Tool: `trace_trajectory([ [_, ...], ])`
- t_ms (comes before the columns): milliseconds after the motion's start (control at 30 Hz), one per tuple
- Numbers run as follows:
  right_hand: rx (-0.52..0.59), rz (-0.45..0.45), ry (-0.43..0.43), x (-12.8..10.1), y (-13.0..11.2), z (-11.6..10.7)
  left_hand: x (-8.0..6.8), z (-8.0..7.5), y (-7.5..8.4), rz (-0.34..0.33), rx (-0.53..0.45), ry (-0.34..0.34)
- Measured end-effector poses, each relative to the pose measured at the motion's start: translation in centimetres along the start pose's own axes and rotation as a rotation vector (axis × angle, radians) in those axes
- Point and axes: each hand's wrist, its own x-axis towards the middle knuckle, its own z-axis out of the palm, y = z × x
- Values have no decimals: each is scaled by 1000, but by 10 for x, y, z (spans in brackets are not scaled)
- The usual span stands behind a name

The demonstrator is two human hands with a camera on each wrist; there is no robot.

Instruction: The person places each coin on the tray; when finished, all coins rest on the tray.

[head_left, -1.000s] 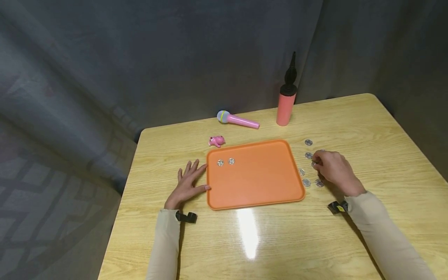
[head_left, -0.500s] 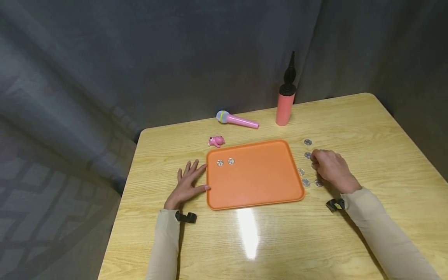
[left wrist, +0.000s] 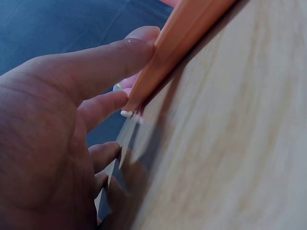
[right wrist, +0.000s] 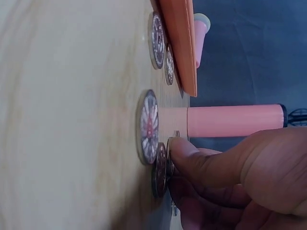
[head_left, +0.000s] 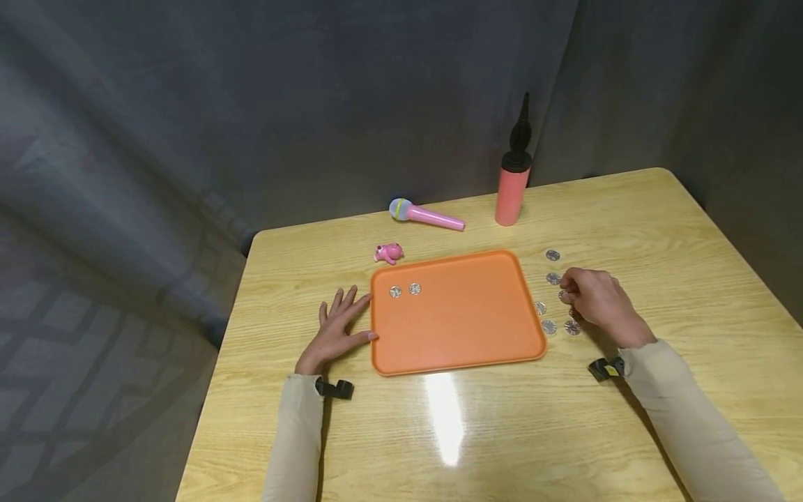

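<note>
An orange tray point(head_left: 458, 314) lies flat on the table, with two silver coins point(head_left: 415, 288) near its far left corner. My left hand point(head_left: 334, 335) touches the tray's left rim with thumb and index fingertip, its fingers spread and fairly straight. To the right of the tray, several silver coins point(head_left: 549, 327) lie on the wood. Among them my right hand point(head_left: 599, 303) pinches at a coin point(head_left: 563, 295) between thumb and curled fingers, close to the tabletop. In the right wrist view the thumb point(right wrist: 184, 146) covers part of that coin, and the fingers behind are partly hidden.
A pink toy microphone point(head_left: 433, 217) and a small pink animal figure point(head_left: 389, 252) lie beyond the tray. At the back right stands a pink hand pump point(head_left: 511, 195) with a black top. A dark curtain point(head_left: 376, 104) hangs behind the table.
My right hand shifts only slightly among the coins, its fingertips staying over the same one. The left hand and the tray stay where they were.
</note>
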Motion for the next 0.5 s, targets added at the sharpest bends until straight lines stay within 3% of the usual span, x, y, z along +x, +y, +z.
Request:
trace_trajectory([
  [500, -172, -27, -127, 12, -7, -15, 0, -1, 2, 0, -9, 0],
])
